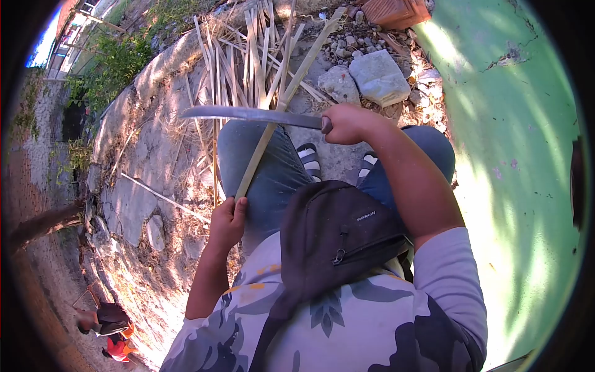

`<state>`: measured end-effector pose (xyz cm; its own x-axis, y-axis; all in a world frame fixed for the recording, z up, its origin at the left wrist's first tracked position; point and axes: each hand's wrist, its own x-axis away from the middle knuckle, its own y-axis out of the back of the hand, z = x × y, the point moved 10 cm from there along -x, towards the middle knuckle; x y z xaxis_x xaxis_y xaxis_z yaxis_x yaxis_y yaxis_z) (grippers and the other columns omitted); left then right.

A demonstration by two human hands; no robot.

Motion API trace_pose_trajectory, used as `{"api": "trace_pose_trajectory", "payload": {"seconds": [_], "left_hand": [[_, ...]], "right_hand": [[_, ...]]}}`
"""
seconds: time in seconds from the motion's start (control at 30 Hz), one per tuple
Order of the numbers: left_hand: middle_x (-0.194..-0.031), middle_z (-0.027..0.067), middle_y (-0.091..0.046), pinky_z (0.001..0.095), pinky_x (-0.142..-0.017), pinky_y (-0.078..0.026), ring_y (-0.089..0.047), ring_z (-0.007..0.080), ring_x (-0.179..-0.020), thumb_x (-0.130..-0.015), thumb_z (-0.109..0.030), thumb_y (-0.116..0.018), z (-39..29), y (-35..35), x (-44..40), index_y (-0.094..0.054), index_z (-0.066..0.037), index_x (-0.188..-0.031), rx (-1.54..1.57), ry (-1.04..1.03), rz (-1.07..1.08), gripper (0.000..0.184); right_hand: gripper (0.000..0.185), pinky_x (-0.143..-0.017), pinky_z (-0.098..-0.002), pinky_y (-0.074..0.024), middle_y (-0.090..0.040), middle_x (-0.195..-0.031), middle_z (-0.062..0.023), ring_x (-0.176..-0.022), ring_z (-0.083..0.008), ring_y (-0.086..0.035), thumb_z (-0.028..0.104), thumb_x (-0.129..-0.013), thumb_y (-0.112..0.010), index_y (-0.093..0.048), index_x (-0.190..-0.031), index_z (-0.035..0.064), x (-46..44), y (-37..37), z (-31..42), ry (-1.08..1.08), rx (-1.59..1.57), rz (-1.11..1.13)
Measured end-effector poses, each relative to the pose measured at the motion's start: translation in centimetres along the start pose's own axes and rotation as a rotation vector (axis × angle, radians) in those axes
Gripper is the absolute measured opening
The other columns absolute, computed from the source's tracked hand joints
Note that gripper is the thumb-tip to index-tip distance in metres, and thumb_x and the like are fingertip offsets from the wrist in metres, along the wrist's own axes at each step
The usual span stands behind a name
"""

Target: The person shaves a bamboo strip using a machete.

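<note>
Grey steel up front, and straight into the action: gripping the knife (253, 115) by its handle, right hand (347, 125) clenched tight, tip pointing left. Down below, grasping the near end of a pale slat (255, 162) in the left hand (228, 223), thumb on top. Holding it slantwise across the left leg of the jeans (248, 146), far end up over the strips (232, 74). Crossing blade over slat right by the knee; touching or just above, hard to tell! Beyond the knees, strips fanned in a loose heap, pale stones (379, 77) to their right, then a brick (396, 12) beside the green wall (502, 136). Wearing a black bag (322, 242) across the front, striped sandals (308, 160) planted between the knees.
</note>
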<state>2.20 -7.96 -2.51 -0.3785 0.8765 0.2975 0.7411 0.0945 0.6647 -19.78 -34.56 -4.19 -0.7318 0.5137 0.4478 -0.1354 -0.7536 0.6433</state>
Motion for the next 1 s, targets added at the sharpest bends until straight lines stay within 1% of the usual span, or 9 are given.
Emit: {"api": "trace_pose_trajectory", "payload": {"seconds": [0.13,0.27,0.3,0.53,0.67,0.7,0.83,0.93,1.0], "left_hand": [[-0.058,0.0083,-0.051,0.036,-0.052,-0.039,-0.045,0.0164,-0.054,-0.105,-0.045,-0.055,-0.3,0.2,0.0,-0.055,0.0,-0.079,-0.032,-0.037,-0.031,0.052],[-0.059,0.0091,-0.051,0.0362,-0.053,-0.04,-0.046,0.0174,-0.055,-0.105,-0.046,-0.055,-0.8,0.4,0.2,-0.056,0.0,-0.081,-0.038,-0.029,-0.018,0.052],[-0.059,0.0093,-0.051,0.0362,-0.053,-0.04,-0.046,0.0175,-0.055,-0.105,-0.046,-0.055,-0.8,0.5,0.3,-0.056,0.0,-0.081,-0.034,-0.024,-0.013,0.052],[-0.059,0.0089,-0.051,0.0358,-0.054,-0.04,-0.046,0.0165,-0.055,-0.105,-0.046,-0.055,-0.5,0.2,0.2,-0.055,0.0,-0.081,-0.067,-0.019,-0.006,0.051],[-0.059,0.0092,-0.051,0.0365,-0.053,-0.04,-0.046,0.0173,-0.055,-0.105,-0.045,-0.056,0.0,0.2,0.1,-0.054,0.0,-0.079,-0.021,-0.019,-0.012,0.052],[-0.059,0.0093,-0.05,0.0367,-0.053,-0.04,-0.046,0.0175,-0.055,-0.105,-0.046,-0.056,0.0,0.2,0.4,-0.054,0.0,-0.079,-0.033,-0.012,-0.018,0.052],[-0.058,0.0093,-0.05,0.0369,-0.052,-0.039,-0.045,0.0176,-0.054,-0.105,-0.046,-0.056,-0.7,0.5,0.2,-0.053,-0.001,-0.078,-0.056,-0.014,-0.028,0.053],[-0.058,0.0092,-0.049,0.0371,-0.052,-0.039,-0.045,0.0175,-0.054,-0.105,-0.046,-0.056,-1.1,0.5,0.2,-0.053,-0.001,-0.078,-0.068,-0.05,-0.032,0.053],[-0.057,0.0094,-0.049,0.0373,-0.052,-0.039,-0.045,0.0176,-0.053,-0.105,-0.046,-0.056,-1.0,0.4,0.2,-0.053,-0.001,-0.078,-0.067,-0.057,-0.026,0.053]], "right_hand": [[0.025,-0.076,-0.045,-0.0524,-0.071,-0.086,-0.0175,-0.083,-0.0362,-0.068,0.023,-0.077,-0.071,-0.07,-0.093,0.0044,-0.7,-0.5,0.0,0.095,0.052,-0.005],[0.028,-0.073,-0.0411,-0.0519,-0.07,-0.081,-0.0147,-0.078,-0.0281,-0.068,0.024,-0.076,-0.074,-0.069,-0.091,0.0013,-1.8,2.1,-4.1,-0.065,-0.161,-0.13],[0.042,-0.082,-0.0371,-0.0566,-0.075,-0.099,-0.019,-0.09,-0.0285,-0.073,0.021,-0.074,-0.072,-0.076,-0.112,0.0042,-1.7,1.9,-4.5,-0.139,-0.152,-0.073],[0.036,-0.088,-0.0392,-0.0556,-0.075,-0.101,-0.0183,-0.098,-0.0326,-0.072,0.021,-0.074,-0.072,-0.075,-0.106,0.0055,-0.1,-0.1,-0.2,-0.011,-0.014,0.017],[0.032,-0.085,-0.0415,-0.0554,-0.075,-0.098,-0.0165,-0.095,-0.0344,-0.071,0.019,-0.073,-0.072,-0.075,-0.104,0.0097,-0.5,-0.7,0.2,0.066,0.067,0.029],[0.03,-0.077,-0.0411,-0.0555,-0.075,-0.092,-0.0161,-0.085,-0.0317,-0.072,0.018,-0.073,-0.072,-0.075,-0.101,0.0071,-1.2,-0.5,-1.3,0.032,0.024,0.037],[0.03,-0.066,-0.0376,-0.0539,-0.073,-0.083,-0.0147,-0.069,-0.0239,-0.068,0.019,-0.074,-0.071,-0.075,-0.1,0.0037,-1.9,1.0,-6.3,-0.2,-0.299,-0.029],[0.029,-0.071,-0.04,-0.0551,-0.074,-0.087,-0.0159,-0.076,-0.0279,-0.071,0.019,-0.076,-0.069,-0.076,-0.1,0.0045,-0.5,1.5,-4.0,-0.174,-0.27,-0.055],[0.028,-0.075,-0.0419,-0.0555,-0.074,-0.089,-0.0173,-0.082,-0.0317,-0.072,0.02,-0.078,-0.067,-0.076,-0.101,0.0056,-0.5,0.7,-2.1,-0.049,-0.089,-0.038]]}}
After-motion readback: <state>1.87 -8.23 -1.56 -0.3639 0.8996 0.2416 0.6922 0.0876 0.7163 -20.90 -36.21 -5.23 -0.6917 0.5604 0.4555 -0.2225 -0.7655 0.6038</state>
